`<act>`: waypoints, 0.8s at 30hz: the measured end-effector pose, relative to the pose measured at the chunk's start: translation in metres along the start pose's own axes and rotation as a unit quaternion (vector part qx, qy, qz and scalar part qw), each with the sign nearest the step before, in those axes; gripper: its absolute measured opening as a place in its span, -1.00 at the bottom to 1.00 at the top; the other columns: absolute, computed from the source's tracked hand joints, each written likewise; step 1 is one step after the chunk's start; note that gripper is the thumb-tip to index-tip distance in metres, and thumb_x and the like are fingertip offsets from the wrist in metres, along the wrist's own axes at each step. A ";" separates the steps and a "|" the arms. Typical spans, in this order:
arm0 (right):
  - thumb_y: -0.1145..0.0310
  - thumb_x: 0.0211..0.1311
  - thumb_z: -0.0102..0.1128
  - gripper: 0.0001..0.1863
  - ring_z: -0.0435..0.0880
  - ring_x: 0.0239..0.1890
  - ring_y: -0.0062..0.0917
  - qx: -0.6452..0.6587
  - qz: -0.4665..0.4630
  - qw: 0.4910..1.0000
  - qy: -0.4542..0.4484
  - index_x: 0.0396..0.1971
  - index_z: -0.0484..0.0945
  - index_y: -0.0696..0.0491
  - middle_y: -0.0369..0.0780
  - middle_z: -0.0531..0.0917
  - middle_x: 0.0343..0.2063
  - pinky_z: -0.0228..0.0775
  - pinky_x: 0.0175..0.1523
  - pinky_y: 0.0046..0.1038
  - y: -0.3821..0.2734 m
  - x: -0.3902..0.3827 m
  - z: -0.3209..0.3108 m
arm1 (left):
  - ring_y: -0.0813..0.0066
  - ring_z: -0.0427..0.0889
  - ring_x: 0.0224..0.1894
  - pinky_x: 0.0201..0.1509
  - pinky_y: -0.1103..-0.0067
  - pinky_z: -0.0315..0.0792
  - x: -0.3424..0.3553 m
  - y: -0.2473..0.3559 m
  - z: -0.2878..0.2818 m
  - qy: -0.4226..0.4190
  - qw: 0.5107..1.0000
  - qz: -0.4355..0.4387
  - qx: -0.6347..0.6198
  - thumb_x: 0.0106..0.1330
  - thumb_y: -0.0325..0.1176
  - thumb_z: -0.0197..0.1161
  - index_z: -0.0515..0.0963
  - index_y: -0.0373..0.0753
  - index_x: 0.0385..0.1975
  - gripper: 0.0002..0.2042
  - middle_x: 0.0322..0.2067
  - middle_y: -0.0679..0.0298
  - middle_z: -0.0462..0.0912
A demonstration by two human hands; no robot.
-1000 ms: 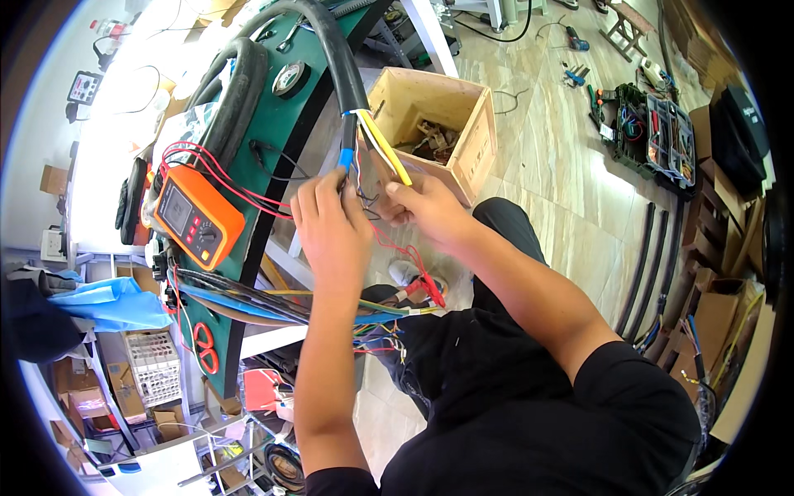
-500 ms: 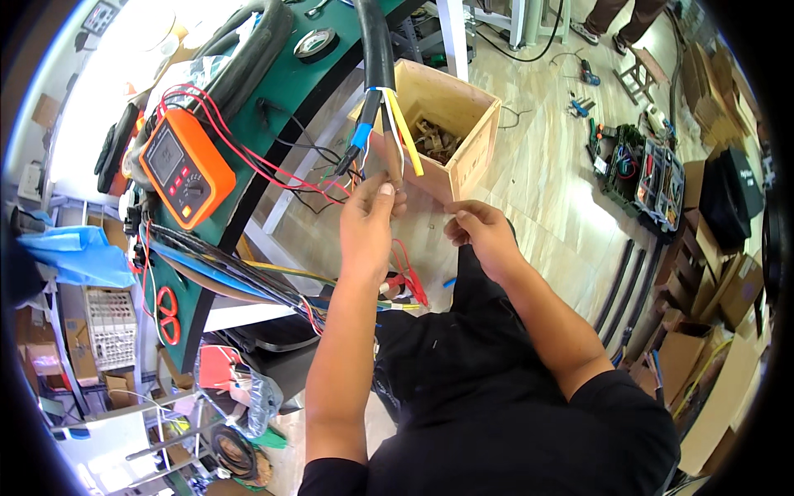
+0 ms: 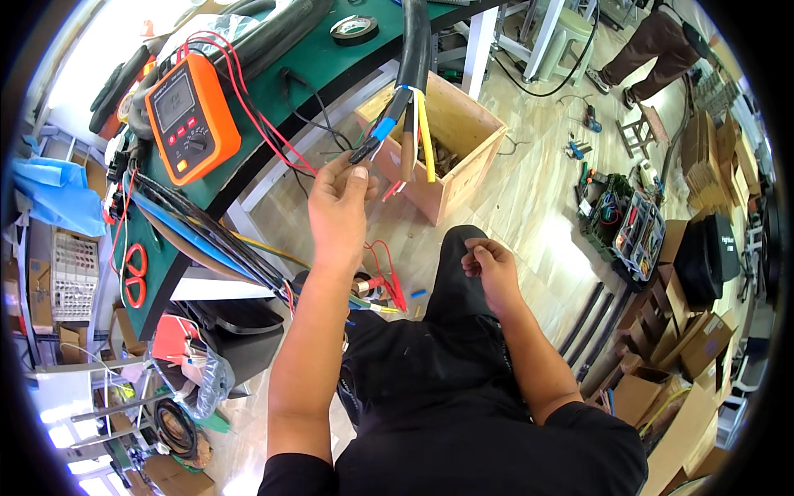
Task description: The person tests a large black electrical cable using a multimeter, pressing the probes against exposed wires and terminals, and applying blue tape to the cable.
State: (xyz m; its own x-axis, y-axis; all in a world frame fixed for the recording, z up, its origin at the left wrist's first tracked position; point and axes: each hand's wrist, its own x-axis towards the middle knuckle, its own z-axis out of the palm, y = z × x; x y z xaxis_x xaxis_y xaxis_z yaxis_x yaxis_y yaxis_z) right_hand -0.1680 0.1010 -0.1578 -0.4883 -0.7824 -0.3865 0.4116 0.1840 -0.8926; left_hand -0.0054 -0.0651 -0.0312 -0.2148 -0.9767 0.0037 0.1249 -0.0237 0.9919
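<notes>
Past the upper-left bench point(image 3: 314, 54) hangs cable point(image 3: 416, 41), likely letting our left fingers point(image 3: 358, 175) pinch its blue-banded core point(image 3: 383, 129); right fingers point(image 3: 483, 256) curl, seemingly empty

The person's bare left forearm point(image 3: 310, 347) runs from the near edge toward the far side of the scene, its elbow nearly straight. The left hand point(image 3: 341, 188) is raised at the end of it, thumb and fingers brought together in a pinch, the thumb pointing far. The bare right forearm point(image 3: 533, 351) slants from the near right toward the far left. The right hand point(image 3: 490, 266) is nearer than the left and well apart from it, fingers loosely curled inward, thumb bent over beside them. Both upper arms enter black short fabric sleeves point(image 3: 298, 475).
</notes>
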 end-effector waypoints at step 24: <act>0.43 0.32 -0.11 -0.73 0.57 -0.49 -0.54 -0.084 0.040 0.995 0.041 -0.16 0.51 0.26 -0.16 0.61 -0.48 0.47 -0.37 -0.52 0.065 0.022 -0.024 | 0.50 0.61 -0.34 -0.23 0.60 0.48 0.019 0.002 0.001 -0.041 0.998 0.015 0.048 0.39 -0.33 0.13 0.50 -0.41 -0.15 -0.77 -0.36 0.16 0.65</act>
State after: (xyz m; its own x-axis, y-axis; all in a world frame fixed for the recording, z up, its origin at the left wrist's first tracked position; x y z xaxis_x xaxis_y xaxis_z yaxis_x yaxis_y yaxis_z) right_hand -0.1707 0.1104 -0.2298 -0.5227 -0.7116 -0.4695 0.3213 0.3457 -0.8817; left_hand -0.0101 -0.0838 -0.0286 -0.2910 -0.9559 0.0393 0.0394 0.0291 0.9988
